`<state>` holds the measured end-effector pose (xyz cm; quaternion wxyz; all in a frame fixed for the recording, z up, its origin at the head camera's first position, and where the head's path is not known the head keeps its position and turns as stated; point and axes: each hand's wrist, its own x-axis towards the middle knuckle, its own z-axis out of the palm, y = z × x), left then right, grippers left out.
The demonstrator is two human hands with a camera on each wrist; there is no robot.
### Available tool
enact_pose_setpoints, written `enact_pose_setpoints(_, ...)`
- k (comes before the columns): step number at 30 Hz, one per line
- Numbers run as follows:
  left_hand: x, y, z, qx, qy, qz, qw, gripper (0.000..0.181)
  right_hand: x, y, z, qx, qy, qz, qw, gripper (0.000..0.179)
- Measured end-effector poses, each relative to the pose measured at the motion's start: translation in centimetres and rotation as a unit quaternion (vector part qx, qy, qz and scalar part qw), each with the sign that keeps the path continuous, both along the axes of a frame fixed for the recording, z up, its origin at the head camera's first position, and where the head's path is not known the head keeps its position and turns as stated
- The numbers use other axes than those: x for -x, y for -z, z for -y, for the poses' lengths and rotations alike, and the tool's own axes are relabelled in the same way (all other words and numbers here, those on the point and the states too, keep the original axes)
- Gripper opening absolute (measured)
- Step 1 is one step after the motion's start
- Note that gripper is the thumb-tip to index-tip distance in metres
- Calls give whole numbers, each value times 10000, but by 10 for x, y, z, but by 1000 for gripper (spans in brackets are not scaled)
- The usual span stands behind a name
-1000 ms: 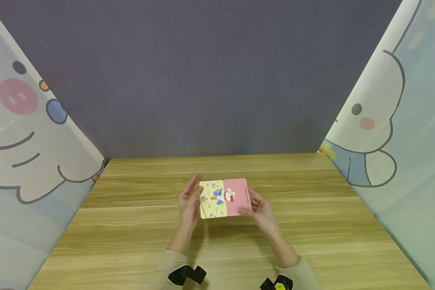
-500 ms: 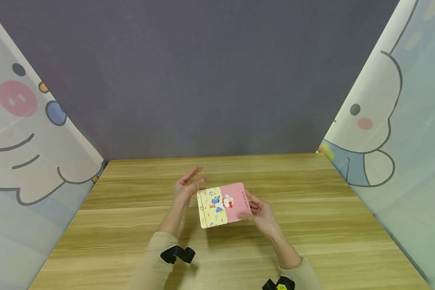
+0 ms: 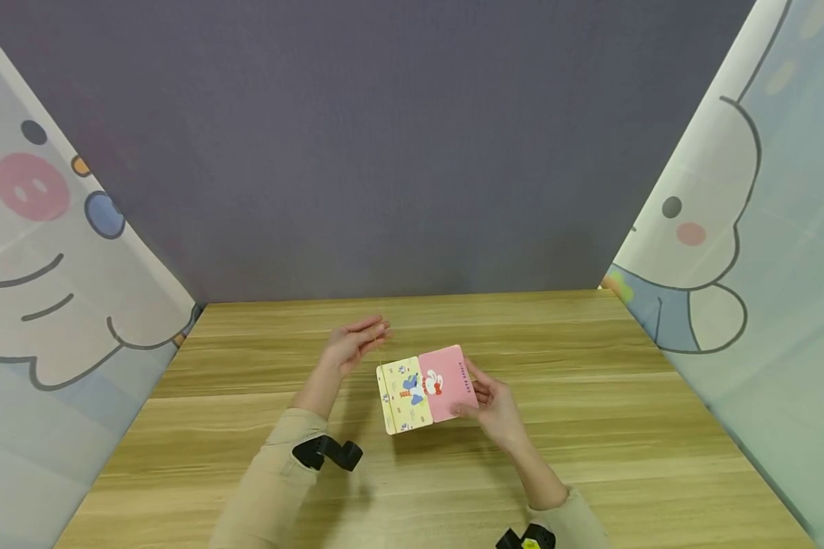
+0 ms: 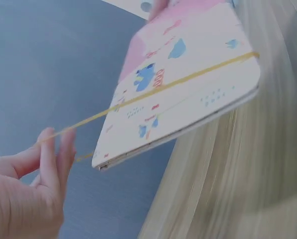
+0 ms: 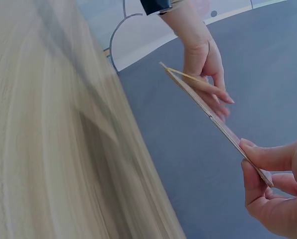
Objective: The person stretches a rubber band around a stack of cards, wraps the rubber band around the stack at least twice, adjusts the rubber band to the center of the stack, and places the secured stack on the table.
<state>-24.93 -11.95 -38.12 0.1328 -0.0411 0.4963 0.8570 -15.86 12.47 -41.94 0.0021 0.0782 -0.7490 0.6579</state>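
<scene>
A small notebook (image 3: 410,395) with a pink and pale yellow cartoon cover is held tilted above the table. My right hand (image 3: 500,415) pinches its pink end, thumb on the cover and fingers underneath. A thin yellow elastic band (image 4: 183,80) runs across the cover near the yellow end. My left hand (image 3: 352,343) holds this band at its fingertips, stretched away from the notebook's far corner. In the right wrist view the notebook (image 5: 218,125) shows edge-on and closed, with the left hand (image 5: 202,62) beyond it.
The wooden table (image 3: 590,457) lies under both hands. A dark grey panel (image 3: 412,152) stands along its back edge. Cartoon-printed curtains (image 3: 796,305) flank both sides. Black wrist mounts (image 3: 326,453) are strapped over the beige sleeves.
My left hand has moved from the notebook's left edge up and away, drawing the band out. The notebook has tilted, its left end dropping nearer to me. The right hand keeps its grip.
</scene>
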Motion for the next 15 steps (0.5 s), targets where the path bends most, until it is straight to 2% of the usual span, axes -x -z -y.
enact_pose_setpoints(6,4,-6,6,325,815,284,9957,42,1,4,-2,-211,235,-71,9995,76)
enact_pose_setpoints(12,7,-8,8,514,1355,563,9878,25,3,7,-4,-166,290,-96,9994,74)
enact_pose_setpoints(15,7,-9,9,746,1634,535,9823,27,3,9,-5,-178,324,-94,9993,74)
